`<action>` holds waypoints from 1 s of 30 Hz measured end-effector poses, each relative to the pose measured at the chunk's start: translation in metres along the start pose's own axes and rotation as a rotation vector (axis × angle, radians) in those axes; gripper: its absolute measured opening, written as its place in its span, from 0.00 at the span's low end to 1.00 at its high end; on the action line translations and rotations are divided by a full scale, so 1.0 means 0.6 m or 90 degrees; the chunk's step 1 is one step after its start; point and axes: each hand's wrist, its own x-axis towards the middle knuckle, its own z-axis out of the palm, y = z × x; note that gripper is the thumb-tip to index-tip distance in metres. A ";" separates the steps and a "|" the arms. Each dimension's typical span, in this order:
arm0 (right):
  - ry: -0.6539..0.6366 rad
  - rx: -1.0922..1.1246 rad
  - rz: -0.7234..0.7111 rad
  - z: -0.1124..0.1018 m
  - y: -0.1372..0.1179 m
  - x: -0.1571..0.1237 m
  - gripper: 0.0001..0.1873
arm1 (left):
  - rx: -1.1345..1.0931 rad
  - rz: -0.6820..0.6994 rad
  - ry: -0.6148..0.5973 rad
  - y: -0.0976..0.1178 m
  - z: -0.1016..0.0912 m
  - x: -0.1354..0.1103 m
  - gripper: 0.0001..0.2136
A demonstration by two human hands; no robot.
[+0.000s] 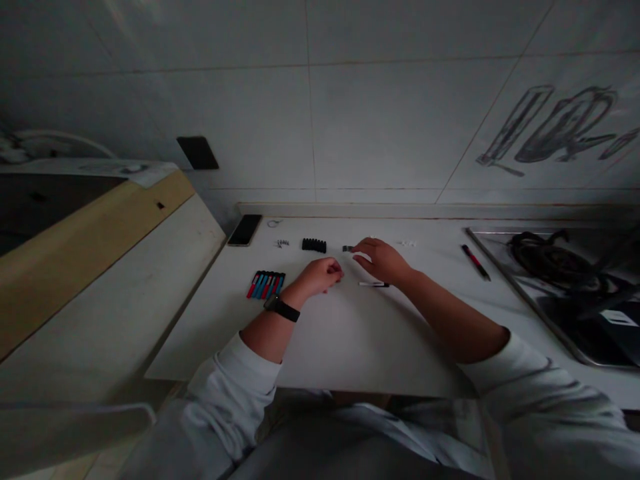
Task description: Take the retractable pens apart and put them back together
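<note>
My left hand (320, 276) is closed in a pinch above the white worktop (340, 340). Whatever sits between its fingertips is too small to make out. My right hand (381, 260) reaches in from the right, thumb and forefinger slightly apart, its fingertips at some small dark pieces (347, 248). Below that hand lies a white pen barrel (373, 285) with a dark end. A row of black caps (314, 245) stands just beyond my left hand. Several red and blue pens or markers (266, 284) lie side by side near my left wrist.
Small metallic parts (282, 243) and small whitish parts (407, 243) lie along the back. A phone (245, 230) rests at the back left near a thin ring (274, 223). One red and black pen (475, 262) lies beside the gas hob (550, 280). A tiled wall (370, 133) rises behind.
</note>
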 end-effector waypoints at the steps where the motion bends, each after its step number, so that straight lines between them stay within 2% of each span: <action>1: -0.009 -0.014 -0.001 0.004 0.001 0.015 0.15 | -0.018 -0.014 -0.006 -0.001 -0.002 0.001 0.05; 7: -0.104 -0.086 -0.006 0.054 0.010 0.096 0.21 | -0.053 -0.011 -0.035 -0.004 -0.005 0.005 0.06; 12: -0.155 -0.111 -0.021 0.087 0.018 0.117 0.24 | -0.091 -0.014 -0.059 -0.002 -0.009 0.006 0.05; 16: -0.139 -0.129 -0.034 0.087 0.021 0.118 0.18 | -0.098 -0.015 -0.059 0.001 -0.008 0.005 0.05; 19: -0.109 -0.130 -0.051 0.086 0.021 0.121 0.18 | -0.107 -0.029 -0.060 0.001 -0.008 0.005 0.05; 26: -0.105 -0.145 -0.158 0.089 0.018 0.130 0.12 | -0.119 -0.019 -0.065 -0.007 -0.008 0.012 0.05; 30: -0.057 -0.081 -0.099 0.060 0.012 0.119 0.13 | -0.123 -0.016 -0.064 -0.009 -0.008 0.013 0.03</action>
